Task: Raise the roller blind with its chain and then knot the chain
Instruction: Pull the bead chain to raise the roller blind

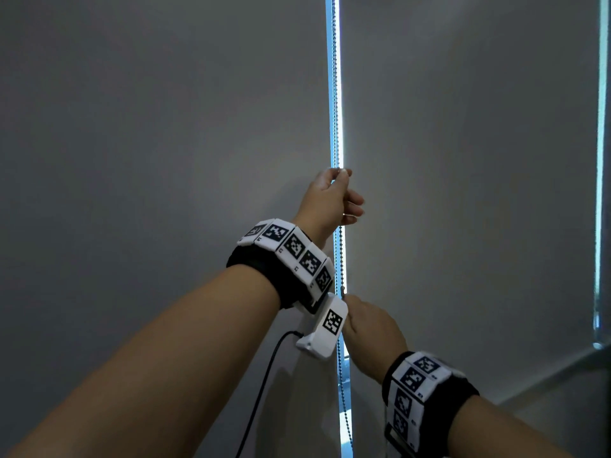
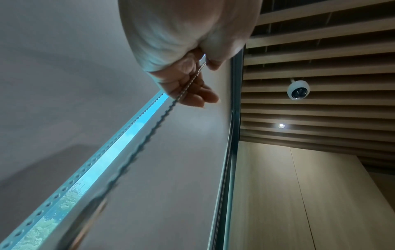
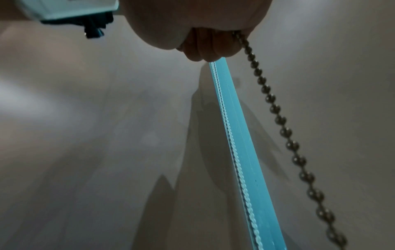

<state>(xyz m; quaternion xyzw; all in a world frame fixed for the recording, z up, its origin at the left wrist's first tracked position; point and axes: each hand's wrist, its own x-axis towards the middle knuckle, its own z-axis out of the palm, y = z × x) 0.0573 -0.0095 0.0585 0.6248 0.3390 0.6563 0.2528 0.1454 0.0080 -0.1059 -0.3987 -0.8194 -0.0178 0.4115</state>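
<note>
A metal bead chain (image 1: 336, 94) hangs in the bright gap between two grey roller blinds, one on the left (image 1: 165, 127) and one on the right (image 1: 463, 160). My left hand (image 1: 340, 175) is raised and pinches the chain between thumb and finger. In the left wrist view the chain (image 2: 188, 84) runs down across my left hand's (image 2: 204, 63) fingers. Lower down, my right hand (image 1: 350, 302) grips the same chain just below the left wrist. In the right wrist view the beads (image 3: 275, 108) come out of the right hand's curled fingers (image 3: 205, 49).
A second strip of daylight (image 1: 600, 160) shows at the right blind's far edge. A slanted ledge-like edge (image 1: 545, 378) crosses the lower right. A black cable (image 1: 261, 391) hangs from the left wrist camera. Overhead are a slatted wooden ceiling (image 2: 320, 50) and a dome camera (image 2: 298, 90).
</note>
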